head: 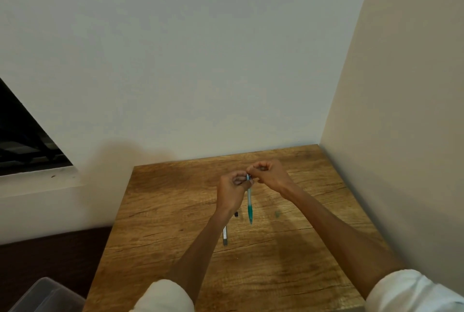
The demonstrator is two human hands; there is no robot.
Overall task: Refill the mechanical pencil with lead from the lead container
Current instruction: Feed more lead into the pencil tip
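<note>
The left hand pinches the top end of the teal mechanical pencil, which hangs tip-down above the middle of the wooden table. The right hand, fingers curled, meets that same top end; what it pinches is too small to tell. The slim lead container lies on the surface just under the left forearm, a small dark piece beside it. The table's far right corner fits into the corner of pale walls; a dark window sits left, a clear plastic bin by the near left corner.
</note>
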